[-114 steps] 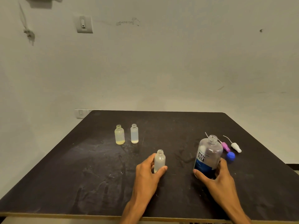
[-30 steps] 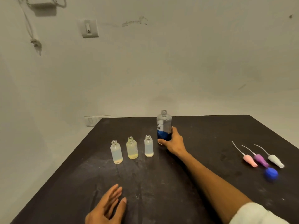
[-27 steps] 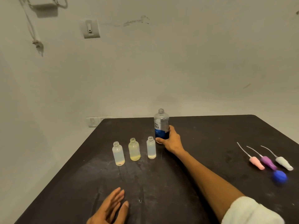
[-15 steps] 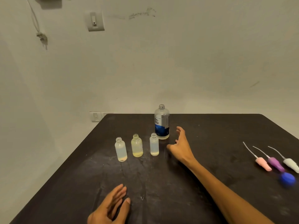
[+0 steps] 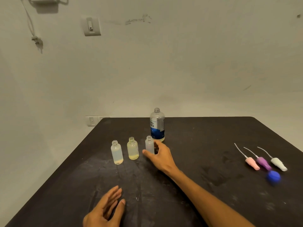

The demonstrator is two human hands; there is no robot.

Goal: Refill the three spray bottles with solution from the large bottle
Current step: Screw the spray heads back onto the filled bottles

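A plain pale wall with a switch plate [image 5: 91,27] backs a dark, scuffed table [image 5: 205,145], and on it three small open-necked spray bottles stand in a row — the left bottle [image 5: 116,152], the middle bottle [image 5: 132,148] with a little yellowish liquid at its base, and the right bottle [image 5: 149,145]. The large bottle [image 5: 157,125] stands uncapped just behind the right one, upright and apart from any hand. The right hand [image 5: 159,155] reaches to the right bottle, thumb at its front and fingers curving round its far side; whether it has closed fully on it I cannot tell. The left hand [image 5: 106,208] lies flat on the near table, fingers relaxed and straight, holding nothing. Off to the right lie three spray heads — pink [image 5: 252,163], purple [image 5: 264,163], white [image 5: 278,163] — beside a blue cap [image 5: 273,176]. The step looks like picking a small bottle to fill; next it wants a firm hold and the large bottle brought over for a steady pour into that narrow neck.
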